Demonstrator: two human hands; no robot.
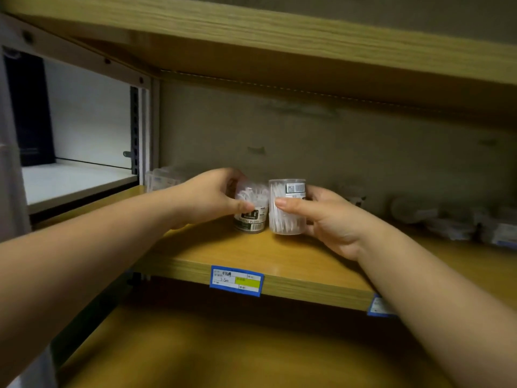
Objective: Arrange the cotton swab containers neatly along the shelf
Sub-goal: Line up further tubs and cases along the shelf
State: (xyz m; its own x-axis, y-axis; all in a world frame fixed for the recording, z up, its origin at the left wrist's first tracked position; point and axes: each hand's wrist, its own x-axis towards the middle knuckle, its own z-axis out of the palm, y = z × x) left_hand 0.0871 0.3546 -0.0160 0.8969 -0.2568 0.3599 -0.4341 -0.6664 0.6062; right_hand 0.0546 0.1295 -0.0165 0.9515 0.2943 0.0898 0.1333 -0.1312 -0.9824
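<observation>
Two clear round containers stand side by side on the wooden shelf (212, 256). My left hand (207, 197) grips the left container (251, 214), which has a dark green label reading "dental floss". My right hand (333, 217) holds the right container (286, 208), full of white swab sticks, with a barcode sticker near its top; thumb in front, fingers behind. The two containers almost touch. Another clear container (162, 177) sits at the shelf's far left, partly hidden behind my left wrist.
More clear containers and packets (453, 219) lie blurred along the back right of the shelf. A blue price tag (236, 280) is stuck on the shelf's front edge. Another shelf board (279, 32) hangs overhead, and a lower shelf (223, 354) sits below.
</observation>
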